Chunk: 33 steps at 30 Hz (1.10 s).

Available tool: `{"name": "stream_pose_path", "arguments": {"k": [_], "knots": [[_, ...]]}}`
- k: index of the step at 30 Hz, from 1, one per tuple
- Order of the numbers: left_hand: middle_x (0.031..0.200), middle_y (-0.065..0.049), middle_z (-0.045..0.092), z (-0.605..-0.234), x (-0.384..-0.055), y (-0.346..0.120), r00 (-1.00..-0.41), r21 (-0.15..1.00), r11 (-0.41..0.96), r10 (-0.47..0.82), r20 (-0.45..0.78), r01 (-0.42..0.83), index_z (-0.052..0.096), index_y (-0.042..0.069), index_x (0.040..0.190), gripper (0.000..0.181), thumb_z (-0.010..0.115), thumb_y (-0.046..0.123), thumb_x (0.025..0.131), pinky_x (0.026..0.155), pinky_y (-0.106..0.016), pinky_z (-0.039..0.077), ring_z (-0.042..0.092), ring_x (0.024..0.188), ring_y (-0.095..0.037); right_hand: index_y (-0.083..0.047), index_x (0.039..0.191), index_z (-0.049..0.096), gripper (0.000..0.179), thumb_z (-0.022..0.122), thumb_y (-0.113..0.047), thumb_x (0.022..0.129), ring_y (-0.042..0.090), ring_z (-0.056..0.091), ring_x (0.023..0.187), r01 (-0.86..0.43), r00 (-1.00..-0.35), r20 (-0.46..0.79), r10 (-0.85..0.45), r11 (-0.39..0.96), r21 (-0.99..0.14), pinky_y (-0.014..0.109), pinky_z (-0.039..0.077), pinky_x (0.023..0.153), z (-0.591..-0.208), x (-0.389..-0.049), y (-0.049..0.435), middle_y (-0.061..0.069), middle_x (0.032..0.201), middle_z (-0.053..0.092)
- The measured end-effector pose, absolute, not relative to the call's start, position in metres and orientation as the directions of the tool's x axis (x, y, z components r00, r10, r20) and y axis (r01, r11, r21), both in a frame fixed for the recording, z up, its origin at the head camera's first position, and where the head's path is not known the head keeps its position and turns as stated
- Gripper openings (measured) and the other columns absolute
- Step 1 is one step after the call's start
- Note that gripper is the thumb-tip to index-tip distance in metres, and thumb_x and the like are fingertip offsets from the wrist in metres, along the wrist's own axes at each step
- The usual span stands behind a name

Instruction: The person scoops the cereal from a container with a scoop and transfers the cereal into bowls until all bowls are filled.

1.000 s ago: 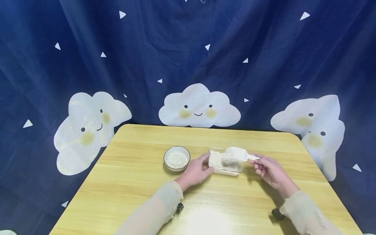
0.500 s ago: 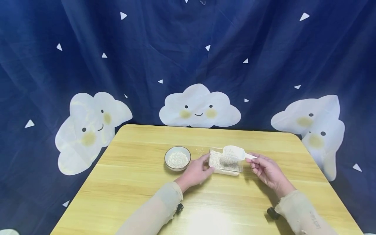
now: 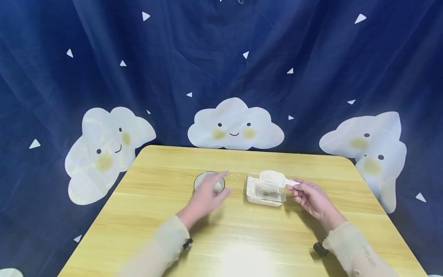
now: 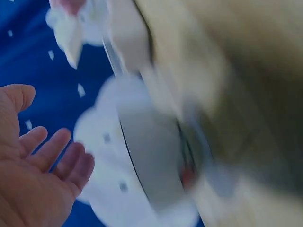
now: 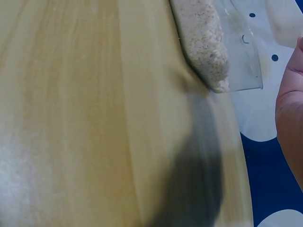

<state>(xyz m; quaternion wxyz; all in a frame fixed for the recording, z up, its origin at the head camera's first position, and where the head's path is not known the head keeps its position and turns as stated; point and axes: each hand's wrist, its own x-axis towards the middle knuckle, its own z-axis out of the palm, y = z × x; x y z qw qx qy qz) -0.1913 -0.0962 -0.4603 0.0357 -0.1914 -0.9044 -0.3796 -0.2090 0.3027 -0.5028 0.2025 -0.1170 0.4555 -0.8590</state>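
My right hand (image 3: pixel 314 199) pinches the handle of a white scoop (image 3: pixel 273 179) held above a clear rectangular container (image 3: pixel 264 202). Pale flakes that look like oats (image 5: pixel 203 40) fill much of that container, and some lie in the scoop. My left hand (image 3: pixel 205 197), fingers spread and holding nothing, passes over the near side of a bowl (image 3: pixel 199 180) with a dark rim. In the head view it hides most of the bowl and its flakes. The left wrist view is blurred, with the bowl (image 4: pixel 151 156) beside the loosely bent fingers (image 4: pixel 52 146).
Everything stands on a light wooden table (image 3: pixel 155 173). A few loose flakes (image 3: pixel 236 177) are scattered between bowl and container. Behind the table's far edge hangs a dark blue curtain (image 3: pixel 166 57) with white clouds and triangles.
My left hand has let go of the container's left end and moved left, over the bowl. The right hand has shifted slightly left with the scoop.
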Motion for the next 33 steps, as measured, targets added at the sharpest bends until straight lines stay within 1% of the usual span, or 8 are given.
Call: {"name": "stream_pose_path", "arguments": {"k": [3,5,10,13,18,23,28,33], "knots": [[0.159,-0.011,0.057,-0.464,-0.202,-0.133,-0.93,0.609,0.704,0.256,0.262,0.365,0.053,0.018,0.158,0.067,0.074,0.041,0.099,0.126,-0.058,0.04,0.05,0.148,-0.035,-0.006,0.127,0.065,0.042,0.03,0.008,0.11,0.005,0.073,0.082,0.233,-0.895,0.01,-0.445,-0.487,-0.842,0.017,0.063,0.07,-0.5,-0.209,0.301,0.008,0.107,0.084],[0.16,-0.013,0.056,-0.471,-0.208,-0.154,-0.936,0.581,0.735,0.243,0.254,0.349,0.053,0.014,0.158,0.071,0.076,0.042,0.097,0.127,-0.06,0.038,0.048,0.15,-0.038,-0.006,0.127,0.066,0.042,0.031,0.008,0.109,0.005,0.072,0.082,0.233,-0.896,0.002,-0.443,-0.476,-0.848,0.017,0.063,0.07,-0.499,-0.209,0.301,0.008,0.107,0.084],[0.164,-0.018,0.05,-0.488,-0.211,-0.184,-0.958,0.609,0.742,0.252,0.135,0.281,0.046,0.013,0.162,0.081,0.077,0.046,0.096,0.126,-0.064,0.037,0.048,0.15,-0.044,-0.005,0.13,0.065,0.04,0.033,0.008,0.109,0.005,0.072,0.081,0.233,-0.9,-0.016,-0.437,-0.449,-0.863,0.017,0.062,0.07,-0.496,-0.208,0.301,0.007,0.106,0.084],[0.166,-0.017,0.049,-0.495,-0.21,-0.188,-0.964,0.649,0.721,0.255,0.075,0.242,0.042,0.015,0.165,0.084,0.078,0.047,0.096,0.124,-0.065,0.04,0.053,0.146,-0.045,-0.006,0.129,0.062,0.036,0.035,0.007,0.109,0.004,0.071,0.082,0.23,-0.904,-0.032,-0.426,-0.423,-0.876,0.016,0.062,0.07,-0.494,-0.21,0.297,0.005,0.106,0.084],[0.162,-0.019,0.053,-0.501,-0.209,-0.185,-0.967,0.683,0.695,0.246,0.068,0.225,0.042,0.012,0.165,0.083,0.077,0.044,0.097,0.124,-0.062,0.042,0.055,0.145,-0.044,-0.003,0.132,0.053,0.029,0.039,0.006,0.109,0.003,0.068,0.079,0.226,-0.91,-0.059,-0.41,-0.373,-0.9,0.014,0.06,0.068,-0.488,-0.213,0.281,0.003,0.103,0.083],[0.16,-0.023,0.053,-0.504,-0.209,-0.186,-0.968,0.679,0.699,0.241,0.068,0.222,0.041,0.007,0.164,0.083,0.075,0.045,0.099,0.126,-0.06,0.039,0.052,0.148,-0.044,0.006,0.141,0.042,0.033,0.042,0.005,0.108,0.001,0.066,0.076,0.236,-0.91,-0.091,-0.405,-0.324,-0.916,0.013,0.059,0.065,-0.481,-0.218,0.254,0.001,0.099,0.083],[0.164,-0.022,0.05,-0.505,-0.209,-0.187,-0.967,0.683,0.696,0.249,0.057,0.22,0.039,0.007,0.165,0.088,0.077,0.047,0.097,0.127,-0.06,0.037,0.048,0.151,-0.044,0.003,0.14,0.045,0.034,0.044,0.004,0.106,0.002,0.065,0.072,0.259,-0.906,-0.134,-0.402,-0.277,-0.925,0.013,0.058,0.063,-0.476,-0.223,0.223,-0.001,0.094,0.082],[0.164,-0.021,0.05,-0.506,-0.208,-0.188,-0.965,0.686,0.693,0.258,0.051,0.221,0.039,0.007,0.165,0.09,0.078,0.047,0.096,0.127,-0.06,0.038,0.048,0.152,-0.043,0.01,0.147,0.042,0.044,0.046,0.004,0.104,0.002,0.064,0.07,0.274,-0.902,-0.159,-0.402,-0.247,-0.929,0.013,0.057,0.061,-0.475,-0.227,0.19,0.0,0.091,0.082]]}}
